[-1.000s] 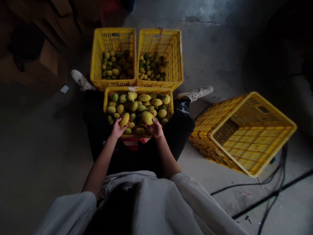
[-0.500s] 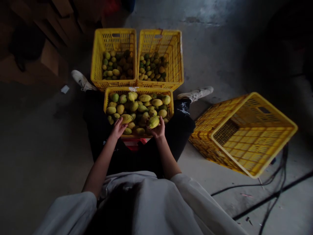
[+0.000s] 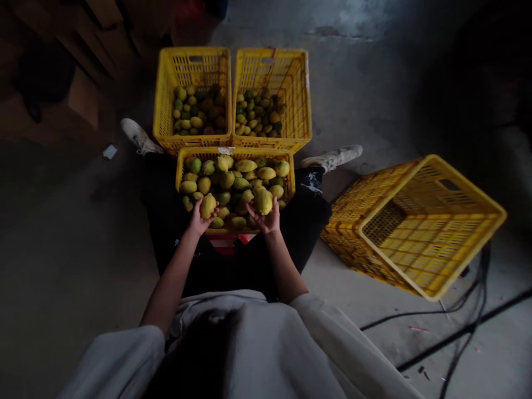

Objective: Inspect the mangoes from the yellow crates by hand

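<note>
My left hand (image 3: 201,220) holds a yellow-green fruit (image 3: 208,205) over the near left part of a full yellow crate (image 3: 179,170) between my legs. In my right hand (image 3: 269,220) rests a larger yellow-green fruit (image 3: 263,201), above the near right part of that crate. The fingers of each hand curl round the sides of its fruit. Many green and yellow fruits (image 3: 226,180) fill the crate below and beyond both hands.
Two yellow crates, left (image 3: 156,100) and right (image 3: 308,100), stand beyond the full one, each partly filled with smaller-looking fruits. At right, another yellow crate (image 3: 361,221) lies tilted near black cables (image 3: 469,329). Cardboard boxes (image 3: 83,100) stand at far left.
Both fruits have turned in my hands: the left one and the right one now point more up and down the picture instead of lying sideways. The right fruit is slightly higher.
</note>
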The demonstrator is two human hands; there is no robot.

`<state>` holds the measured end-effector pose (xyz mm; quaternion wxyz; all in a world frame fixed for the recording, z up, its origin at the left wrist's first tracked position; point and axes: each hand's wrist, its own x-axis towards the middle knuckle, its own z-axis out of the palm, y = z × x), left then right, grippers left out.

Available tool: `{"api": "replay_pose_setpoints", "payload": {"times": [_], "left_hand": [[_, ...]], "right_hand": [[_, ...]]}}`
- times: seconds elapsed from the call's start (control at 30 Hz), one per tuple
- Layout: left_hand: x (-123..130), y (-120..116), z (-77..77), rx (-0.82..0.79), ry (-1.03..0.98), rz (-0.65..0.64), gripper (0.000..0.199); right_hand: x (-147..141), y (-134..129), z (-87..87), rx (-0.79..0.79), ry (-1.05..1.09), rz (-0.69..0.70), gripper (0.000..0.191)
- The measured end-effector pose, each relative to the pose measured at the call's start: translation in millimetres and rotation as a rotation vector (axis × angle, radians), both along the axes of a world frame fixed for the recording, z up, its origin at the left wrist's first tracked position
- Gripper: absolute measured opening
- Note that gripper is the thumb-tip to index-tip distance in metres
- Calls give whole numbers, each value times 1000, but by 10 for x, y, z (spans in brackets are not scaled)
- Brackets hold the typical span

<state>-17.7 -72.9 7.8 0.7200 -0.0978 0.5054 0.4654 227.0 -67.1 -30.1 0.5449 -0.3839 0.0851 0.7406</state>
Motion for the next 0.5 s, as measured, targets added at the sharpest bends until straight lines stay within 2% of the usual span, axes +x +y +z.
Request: {"api": "replay_pose_setpoints", "payload": {"times": [0.1, 0.2, 0.33, 0.5], "left_hand": [[0, -4, 34, 5, -31, -18, 48], [5, -18, 81, -17, -52, 18, 52], [-6, -46, 111, 19, -91, 33, 51], [-14, -64, 100, 35, -56, 25, 50]], "right_hand": [[41, 4, -18, -27, 73, 13, 33], [47, -8, 15, 21, 126, 5, 39], [-1, -33, 79, 86, 101, -35, 42], [-12, -37, 72, 129, 89, 10, 39]]}}
